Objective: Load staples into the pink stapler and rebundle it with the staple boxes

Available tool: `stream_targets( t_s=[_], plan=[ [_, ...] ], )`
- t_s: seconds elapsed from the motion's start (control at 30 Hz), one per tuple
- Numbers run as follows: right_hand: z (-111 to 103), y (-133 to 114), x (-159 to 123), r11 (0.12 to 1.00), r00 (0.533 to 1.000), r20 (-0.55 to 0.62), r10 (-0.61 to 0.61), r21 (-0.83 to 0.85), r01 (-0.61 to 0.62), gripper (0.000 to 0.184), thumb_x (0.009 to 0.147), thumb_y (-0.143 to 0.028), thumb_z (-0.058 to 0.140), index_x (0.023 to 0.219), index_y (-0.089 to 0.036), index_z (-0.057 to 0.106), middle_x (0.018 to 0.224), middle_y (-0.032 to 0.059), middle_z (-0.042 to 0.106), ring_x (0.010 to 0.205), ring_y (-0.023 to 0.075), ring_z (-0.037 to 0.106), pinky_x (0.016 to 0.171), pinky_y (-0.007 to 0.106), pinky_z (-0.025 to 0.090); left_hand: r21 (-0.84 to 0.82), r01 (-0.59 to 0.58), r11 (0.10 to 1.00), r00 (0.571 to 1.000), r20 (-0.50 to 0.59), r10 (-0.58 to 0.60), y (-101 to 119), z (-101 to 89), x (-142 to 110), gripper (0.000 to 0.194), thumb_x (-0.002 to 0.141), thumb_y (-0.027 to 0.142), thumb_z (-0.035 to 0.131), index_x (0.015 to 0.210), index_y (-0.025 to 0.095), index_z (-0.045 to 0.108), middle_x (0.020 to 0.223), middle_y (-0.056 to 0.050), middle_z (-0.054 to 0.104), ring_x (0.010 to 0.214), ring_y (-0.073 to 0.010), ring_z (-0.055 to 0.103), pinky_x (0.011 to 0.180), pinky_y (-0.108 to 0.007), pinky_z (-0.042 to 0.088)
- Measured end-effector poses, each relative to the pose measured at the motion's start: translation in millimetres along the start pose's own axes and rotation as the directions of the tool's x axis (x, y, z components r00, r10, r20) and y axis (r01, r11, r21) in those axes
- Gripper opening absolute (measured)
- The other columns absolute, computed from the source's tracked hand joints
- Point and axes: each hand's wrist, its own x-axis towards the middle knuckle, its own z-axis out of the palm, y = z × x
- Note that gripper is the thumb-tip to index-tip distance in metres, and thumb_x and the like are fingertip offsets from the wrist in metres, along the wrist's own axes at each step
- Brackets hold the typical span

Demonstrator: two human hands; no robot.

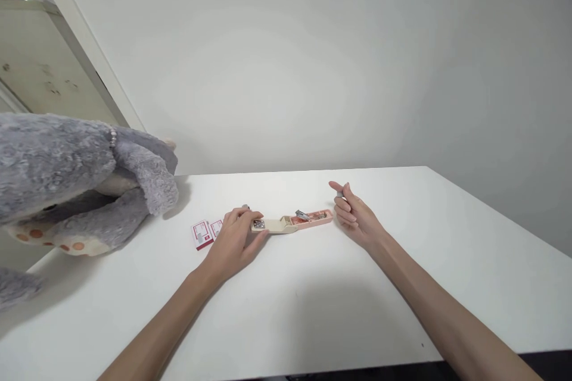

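A long beige stapler (pixel 286 224) lies opened out flat on the white table (pixel 313 303), its pink tray end (pixel 315 217) pointing right with staples showing in it. My left hand (pixel 235 242) rests on the stapler's left end, fingers laid over it and pressing it down. My right hand (pixel 353 214) hovers just right of the pink end, fingers curled, pinching a small grey item (pixel 339 194) that I cannot name. Two small red-and-white staple boxes (pixel 206 231) lie just left of my left hand.
A large grey plush toy (pixel 84 184) lies across the table's left side, its paws over the edge. A plain white wall stands right behind the table's far edge. A cream cabinet (pixel 40 65) stands at the upper left.
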Motion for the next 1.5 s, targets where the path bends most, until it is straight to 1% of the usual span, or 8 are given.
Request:
stream_targets(
  t_s=[0.17,0.37,0.5,0.6,0.83,1.0,1.2,1.5],
  plan=[
    [2.7,3.4,0.7,1.000,1.000,0.022,0.005,0.031,-0.006,0.033,0.090,-0.047,0.079,0.108,-0.021,0.071,0.063,-0.0091,0.042,0.046,0.0044,0.033,0.037,0.012,0.036,-0.025,0.026,0.999,1.000,0.005,-0.025,0.1,0.1,-0.7,0.033,0.100,0.044,0.056,0.124,0.022,0.060,0.120,-0.013,0.059,0.123,-0.0331,0.051,0.098,-0.049,0.050],
    [6.1,4.2,-1.3,0.985,1.000,0.006,-0.019,-0.170,0.020,0.030,0.090,-0.044,0.078,0.113,-0.025,0.073,0.078,-0.0050,0.055,0.055,0.0063,0.045,0.045,0.017,0.043,-0.032,0.013,0.999,1.000,-0.009,-0.014,-0.7,1.1,-0.8,0.033,0.099,0.044,0.058,0.123,0.022,0.062,0.117,-0.012,0.060,0.116,-0.0320,0.054,0.096,-0.050,0.051],
    [3.6,5.4,0.4,0.941,0.991,-0.052,-0.121,-0.323,0.098,0.035,0.085,-0.046,0.081,0.112,-0.025,0.074,0.092,-0.0001,0.069,0.071,0.0116,0.063,0.067,0.025,0.055,-0.022,-0.014,1.000,1.000,-0.016,0.013,0.3,0.4,-0.4,0.033,0.099,0.044,0.058,0.124,0.023,0.064,0.115,-0.012,0.062,0.113,-0.0317,0.055,0.093,-0.049,0.052],
    [5.5,5.6,0.5,0.907,0.983,-0.087,-0.162,-0.405,0.113,0.036,0.079,-0.047,0.086,0.103,-0.023,0.074,0.094,0.0042,0.076,0.082,0.0177,0.072,0.079,0.032,0.058,-0.003,-0.051,0.999,0.999,0.005,0.051,1.1,-0.2,0.3,0.030,0.100,0.043,0.056,0.122,0.024,0.065,0.110,-0.011,0.066,0.113,-0.0317,0.055,0.093,-0.049,0.051],
    [25.6,6.0,-7.7,0.772,0.967,-0.027,-0.253,-0.608,0.185,0.041,0.082,-0.053,0.081,0.107,-0.022,0.071,0.107,0.0107,0.080,0.091,0.0254,0.077,0.091,0.045,0.058,0.021,-0.092,0.995,0.995,0.040,0.091,-2.6,1.5,1.0,0.027,0.102,0.042,0.054,0.121,0.025,0.064,0.105,-0.008,0.072,0.117,-0.0313,0.053,0.097,-0.049,0.046],
    [26.9,11.8,-11.0,0.681,0.960,0.019,-0.281,-0.701,0.213,0.029,0.086,-0.048,0.077,0.103,-0.024,0.076,0.098,0.0074,0.080,0.087,0.0251,0.075,0.087,0.042,0.057,0.042,-0.132,0.990,0.991,0.023,0.131,-4.7,3.1,1.6,0.025,0.103,0.040,0.054,0.121,0.025,0.063,0.116,-0.007,0.070,0.115,-0.0288,0.053,0.099,-0.048,0.044],
    [24.1,16.9,-12.1,0.388,0.909,0.162,-0.385,-0.865,0.319,0.015,0.090,-0.041,0.073,0.096,-0.030,0.081,0.100,0.0043,0.077,0.091,0.0240,0.067,0.081,0.038,0.053,0.043,-0.141,0.989,0.990,0.031,0.140,-5.5,4.4,1.5,0.024,0.102,0.040,0.056,0.120,0.025,0.063,0.115,-0.007,0.071,0.113,-0.0289,0.054,0.097,-0.048,0.045],
    [21.7,24.5,-14.5,0.233,0.892,0.304,-0.334,-0.890,0.391,0.023,0.101,-0.044,0.058,0.110,-0.034,0.077,0.106,0.0051,0.076,0.099,0.0267,0.067,0.078,0.040,0.054,0.036,-0.154,0.987,0.988,0.033,0.153,-7.1,5.9,0.7,0.024,0.103,0.040,0.056,0.120,0.025,0.063,0.116,-0.007,0.070,0.115,-0.0289,0.054,0.097,-0.048,0.045]
  ],
)
